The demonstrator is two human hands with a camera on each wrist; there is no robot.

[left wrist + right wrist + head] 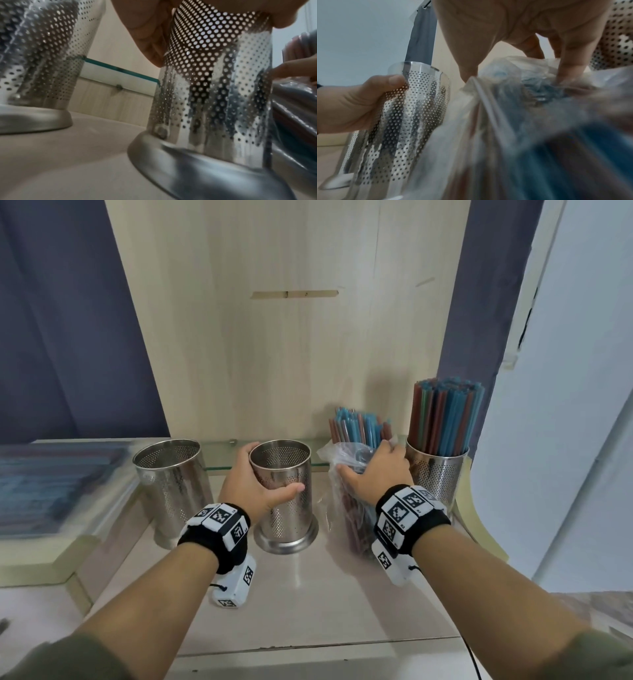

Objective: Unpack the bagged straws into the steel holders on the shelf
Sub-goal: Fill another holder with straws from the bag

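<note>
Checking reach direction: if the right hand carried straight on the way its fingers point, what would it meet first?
The right hand already holds the straw bag; straight on, probably the bag's upright straws, though depth is unclear.

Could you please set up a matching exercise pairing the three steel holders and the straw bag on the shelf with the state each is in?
Things:
1. leftmost holder
2. middle holder
3. rightmost holder
4. bag of straws

States:
A. filled with upright straws
B. gripped by the left hand
C. empty and untouched
D. under the right hand, straws poking out of its top

Pairs: 1-C, 2-B, 3-A, 4-D
</note>
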